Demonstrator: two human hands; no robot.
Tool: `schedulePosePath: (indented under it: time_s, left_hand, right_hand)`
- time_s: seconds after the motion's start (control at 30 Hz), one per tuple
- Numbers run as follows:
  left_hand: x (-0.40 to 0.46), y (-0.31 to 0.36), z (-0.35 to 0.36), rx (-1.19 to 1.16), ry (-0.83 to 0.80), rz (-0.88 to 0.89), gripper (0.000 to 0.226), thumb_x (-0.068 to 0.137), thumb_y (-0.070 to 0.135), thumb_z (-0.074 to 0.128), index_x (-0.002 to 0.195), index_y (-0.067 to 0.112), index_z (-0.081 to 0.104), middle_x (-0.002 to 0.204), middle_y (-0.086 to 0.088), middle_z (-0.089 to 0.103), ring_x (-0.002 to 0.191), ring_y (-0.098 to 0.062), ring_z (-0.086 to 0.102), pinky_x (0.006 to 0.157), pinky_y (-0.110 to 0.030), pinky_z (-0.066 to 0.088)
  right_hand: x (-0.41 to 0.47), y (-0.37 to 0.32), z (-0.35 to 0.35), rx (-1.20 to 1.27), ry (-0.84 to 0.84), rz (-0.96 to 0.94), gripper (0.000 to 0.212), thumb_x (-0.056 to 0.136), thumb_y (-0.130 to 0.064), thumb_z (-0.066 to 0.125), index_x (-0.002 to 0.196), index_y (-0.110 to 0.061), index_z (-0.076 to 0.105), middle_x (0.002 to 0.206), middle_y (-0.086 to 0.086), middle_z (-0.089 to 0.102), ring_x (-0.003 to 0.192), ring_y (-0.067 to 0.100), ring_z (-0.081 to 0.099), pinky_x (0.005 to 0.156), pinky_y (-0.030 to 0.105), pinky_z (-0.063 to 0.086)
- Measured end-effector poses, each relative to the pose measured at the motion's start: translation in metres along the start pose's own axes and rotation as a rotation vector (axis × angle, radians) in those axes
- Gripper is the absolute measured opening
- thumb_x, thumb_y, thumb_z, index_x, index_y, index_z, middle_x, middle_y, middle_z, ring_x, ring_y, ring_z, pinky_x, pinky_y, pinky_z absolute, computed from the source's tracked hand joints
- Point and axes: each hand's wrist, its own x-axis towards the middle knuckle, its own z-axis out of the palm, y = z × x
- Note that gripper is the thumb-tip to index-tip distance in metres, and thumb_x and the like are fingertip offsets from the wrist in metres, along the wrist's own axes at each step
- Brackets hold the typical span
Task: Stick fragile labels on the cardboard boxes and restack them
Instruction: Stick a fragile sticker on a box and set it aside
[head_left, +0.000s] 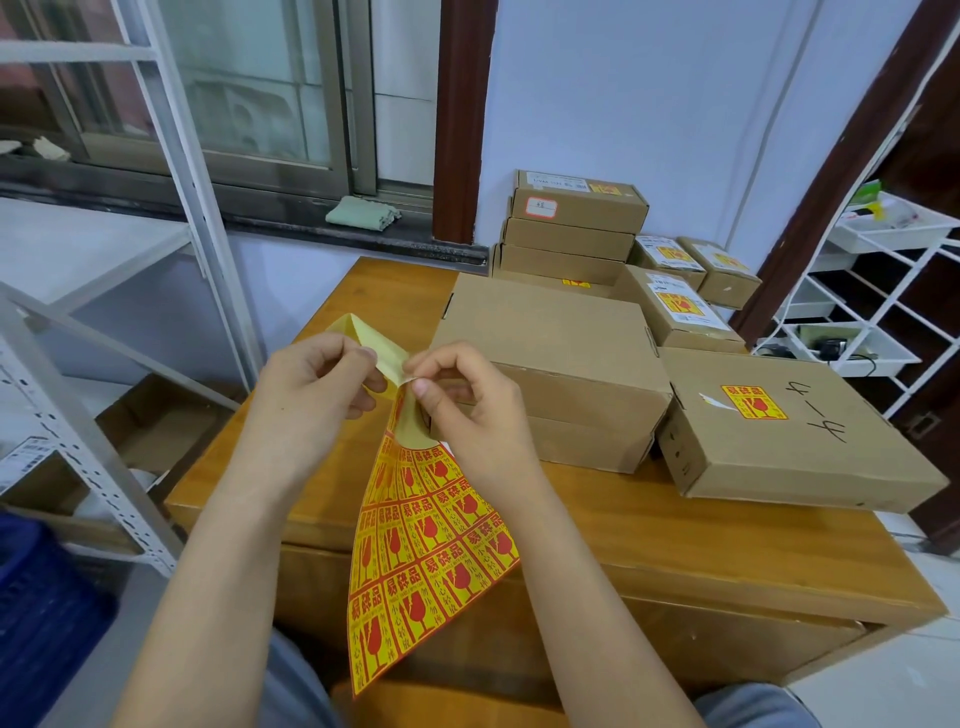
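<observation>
A yellow-and-red sheet of fragile labels hangs down over the table's front edge. My left hand pinches the folded-back pale yellow top of the sheet. My right hand pinches the sheet's upper corner beside it, thumb and forefinger closed on the paper edge. Just behind my hands stands a stack of two plain cardboard boxes with no label on top. To the right lies a flat box bearing a fragile label and handwriting.
Several labelled smaller boxes and a stack of three boxes sit at the back of the wooden table. A metal shelf frame stands at left, a white wire rack at right.
</observation>
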Motion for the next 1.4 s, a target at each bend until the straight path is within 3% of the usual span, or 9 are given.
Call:
schedulePosePath:
  time_s: [0.17,0.6,0.7,0.77,0.83,0.9,0.97,1.1,1.4]
  left_hand:
    - [0.001,-0.002,-0.004,-0.043,0.039,-0.019,0.024,0.093,0.017,0.051,0.077,0.008,0.067,0.064,0.006,0.065,0.063,-0.007,0.058,0.072,-0.034,0.052]
    - [0.004,-0.005,-0.015,-0.195,0.169,-0.155,0.026,0.093,0.016,0.051,0.07,0.011,0.062,0.055,0.009,0.062,0.057,-0.009,0.055,0.072,-0.034,0.052]
    - [-0.001,0.001,-0.014,-0.177,0.013,-0.206,0.031,0.094,0.038,0.05,0.08,0.013,0.063,0.072,0.005,0.066,0.072,-0.017,0.06,0.077,-0.037,0.052]
    - [-0.006,0.004,-0.011,-0.012,-0.175,-0.204,0.054,0.077,0.069,0.053,0.09,0.018,0.063,0.088,0.0,0.067,0.084,-0.021,0.063,0.084,-0.041,0.052]
    - [-0.012,0.005,-0.01,0.194,-0.279,-0.165,0.07,0.057,0.081,0.057,0.096,0.023,0.057,0.095,0.003,0.062,0.089,-0.017,0.061,0.083,-0.04,0.05]
    - [-0.016,0.004,-0.012,0.279,-0.331,-0.158,0.07,0.057,0.072,0.071,0.104,0.023,0.053,0.099,0.008,0.059,0.089,-0.011,0.059,0.08,-0.036,0.051]
    - [-0.015,0.0,-0.015,0.238,-0.355,-0.16,0.057,0.068,0.05,0.077,0.111,0.021,0.056,0.101,0.003,0.065,0.088,-0.015,0.065,0.082,-0.044,0.053]
    - [-0.013,-0.002,-0.022,0.165,-0.37,-0.107,0.02,0.088,0.015,0.062,0.107,0.021,0.062,0.088,-0.005,0.074,0.079,-0.025,0.07,0.082,-0.053,0.053]
    - [-0.011,0.002,-0.025,0.219,-0.41,-0.057,0.023,0.097,0.014,0.048,0.087,0.007,0.068,0.078,-0.011,0.072,0.075,-0.029,0.069,0.082,-0.057,0.05]
  right_hand:
    - [0.001,0.001,0.003,0.021,0.0,0.0,0.012,0.09,-0.006,0.056,0.088,-0.017,0.057,0.095,-0.013,0.064,0.094,0.011,0.061,0.085,0.034,0.05]
    - [0.003,-0.002,0.004,-0.016,0.031,0.008,0.013,0.09,-0.007,0.057,0.087,-0.02,0.058,0.091,-0.006,0.067,0.09,0.01,0.061,0.084,0.039,0.05]
    - [0.004,-0.003,0.006,-0.029,0.037,-0.014,0.008,0.089,-0.008,0.058,0.087,-0.016,0.059,0.087,-0.002,0.065,0.083,0.012,0.06,0.078,0.037,0.05]
    - [0.006,-0.005,0.008,-0.032,0.037,-0.03,0.004,0.089,-0.008,0.059,0.087,-0.012,0.059,0.082,-0.003,0.062,0.078,0.012,0.057,0.073,0.034,0.05]
    - [0.008,-0.005,0.01,-0.013,0.044,-0.021,0.003,0.088,-0.008,0.06,0.086,-0.01,0.059,0.079,-0.006,0.059,0.075,0.008,0.055,0.069,0.028,0.048]
    - [0.011,-0.005,0.009,-0.009,0.069,-0.014,0.004,0.087,-0.006,0.06,0.086,-0.01,0.059,0.079,-0.008,0.059,0.076,0.006,0.055,0.071,0.023,0.047]
    - [0.012,-0.004,0.007,-0.018,0.083,-0.013,0.007,0.087,-0.005,0.06,0.085,-0.012,0.059,0.08,-0.008,0.06,0.078,0.005,0.056,0.073,0.02,0.046]
    - [0.012,-0.002,0.005,-0.013,0.086,0.0,0.007,0.088,-0.007,0.06,0.086,-0.014,0.058,0.081,-0.01,0.059,0.08,0.005,0.056,0.075,0.021,0.046]
    - [0.017,0.001,0.004,0.049,0.025,0.008,0.009,0.091,-0.006,0.052,0.087,-0.014,0.053,0.091,-0.005,0.062,0.091,0.013,0.059,0.084,0.036,0.05]
